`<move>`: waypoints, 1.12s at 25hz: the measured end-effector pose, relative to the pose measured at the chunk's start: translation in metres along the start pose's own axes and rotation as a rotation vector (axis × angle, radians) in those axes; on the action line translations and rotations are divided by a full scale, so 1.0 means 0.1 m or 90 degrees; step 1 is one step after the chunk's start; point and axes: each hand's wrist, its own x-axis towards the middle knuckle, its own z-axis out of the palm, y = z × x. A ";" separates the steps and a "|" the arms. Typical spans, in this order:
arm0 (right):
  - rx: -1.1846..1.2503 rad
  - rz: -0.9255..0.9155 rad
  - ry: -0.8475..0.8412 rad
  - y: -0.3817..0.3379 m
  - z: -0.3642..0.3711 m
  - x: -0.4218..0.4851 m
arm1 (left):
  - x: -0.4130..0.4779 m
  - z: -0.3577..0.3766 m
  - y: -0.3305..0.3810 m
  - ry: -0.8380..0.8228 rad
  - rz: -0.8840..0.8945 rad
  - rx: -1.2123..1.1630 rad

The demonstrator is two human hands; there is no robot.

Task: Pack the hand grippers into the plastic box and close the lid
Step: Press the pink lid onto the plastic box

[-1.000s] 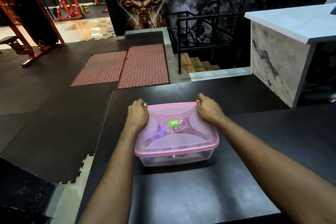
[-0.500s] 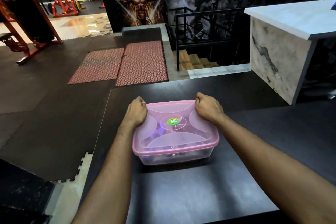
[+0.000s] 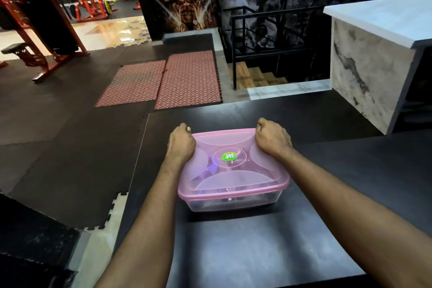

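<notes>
— Hands first: where are they?
— Both hands rest on the far corners of a pink lid. The left hand sits on the far left corner, fingers curled into a loose fist around the lid's edge. The right hand mirrors it on the far right corner, also clenched over the rim. Both forearms reach in from the bottom of the view.

— And the box itself?
— A clear plastic box stands on a black table, near its middle. The pink lid covers the whole top and looks level along the near edge. A round green sticker marks the lid's centre.

— Can you see the hand grippers?
— Only as dark and purplish shapes through the lid and the clear wall; their number and position cannot be told.

— What lies around?
— To the far left, red gym machines on a dark floor. Beyond the table's far edge, two red patterned mats lie side by side. Farther right, a black railing guards wooden stairs, and a white marble counter stands at the right.
</notes>
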 end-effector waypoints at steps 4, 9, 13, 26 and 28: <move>-0.007 -0.002 0.003 0.00 0.00 0.00 | 0.01 0.00 -0.01 -0.024 0.004 -0.007; -0.010 -0.009 0.000 0.01 0.02 0.02 | 0.02 0.00 -0.01 -0.045 -0.013 -0.010; -0.013 -0.014 -0.007 0.01 0.03 0.03 | 0.02 -0.01 -0.01 -0.058 -0.029 -0.021; 0.034 -0.029 -0.031 0.04 0.06 0.06 | 0.00 -0.04 -0.03 -0.118 -0.048 -0.042; 0.047 -0.023 -0.039 0.03 0.05 0.06 | -0.01 -0.05 -0.03 -0.121 -0.048 -0.044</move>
